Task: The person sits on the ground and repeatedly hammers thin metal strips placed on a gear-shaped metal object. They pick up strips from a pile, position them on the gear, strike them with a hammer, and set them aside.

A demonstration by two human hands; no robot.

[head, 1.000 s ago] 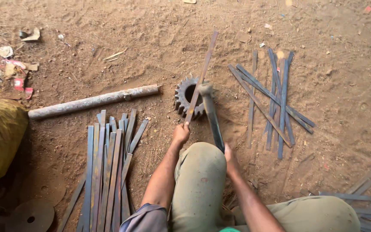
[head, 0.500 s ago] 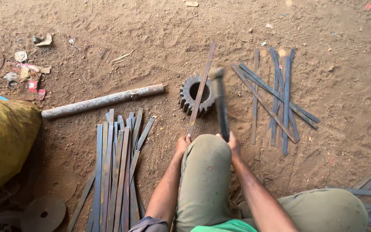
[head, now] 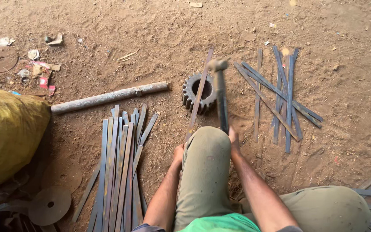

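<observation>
The right hand [head: 234, 138] was half hidden behind the raised knee [head: 206, 159]; its grip was seen closed round the lower end of a hammer [head: 220, 96], though the fingers themselves could not be made out. The hammer's dark handle ran up from the hand, and its head was blurred above the gear [head: 199, 92]. The left hand [head: 178, 154] was also partly covered by the knee; it was wrapped round the near end of a strip [head: 198, 96], but how tightly could not be told.

The strip, a long flat bar of rusty metal, was laid across the gear, its far end reaching past it onto the dirt. The gear, a dark toothed ring with a round bore, lay flat on the ground [head: 151, 34].

To the left, a bundle [head: 119, 167] of similar flat strips was spread side by side, its near ends cut off by the frame. To the right, a second pile [head: 280, 99] of bluish strips lay crossed over one another. A grey pipe [head: 108, 97] lay slantwise beyond the bundle. A yellow sack [head: 9, 133] was cut off at the left edge, with a round disc [head: 50, 205] below it.
</observation>
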